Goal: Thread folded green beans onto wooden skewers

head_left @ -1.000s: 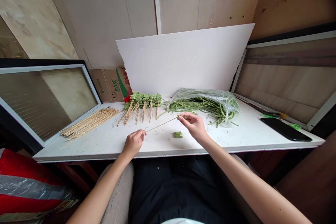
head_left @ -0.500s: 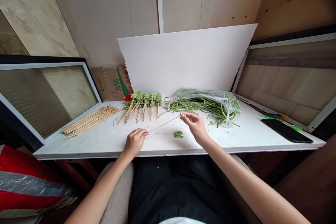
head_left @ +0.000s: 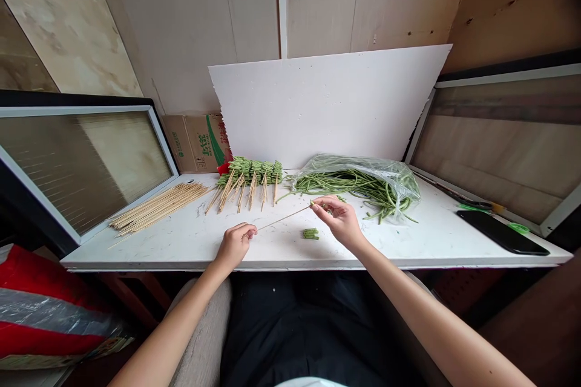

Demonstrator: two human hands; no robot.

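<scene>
My left hand (head_left: 236, 243) is closed around the lower end of a thin bamboo skewer (head_left: 284, 217), which slants up to the right above the table. At its far tip, my right hand (head_left: 336, 216) pinches a small piece of green bean (head_left: 312, 203); whether the tip is inside the piece cannot be made out. Below and between the hands, a little group of cut bean pieces (head_left: 311, 234) lies on the white table (head_left: 272, 254). Farther back, loaded bean skewers (head_left: 254, 172) are stacked with their bare sticks pointing toward me.
Bare bamboo skewers (head_left: 158, 207) lie in a heap at the left. Long green beans (head_left: 349, 182) spill from a clear plastic bag (head_left: 385, 164) behind my right hand. A black phone (head_left: 502, 231) and a green ring (head_left: 518, 228) are at the right. A white board (head_left: 327, 109) stands behind.
Both hands keep nearly the same pose with the skewer between them. A green bit now shows more clearly at my right fingertips. The whole view has shifted slightly.
</scene>
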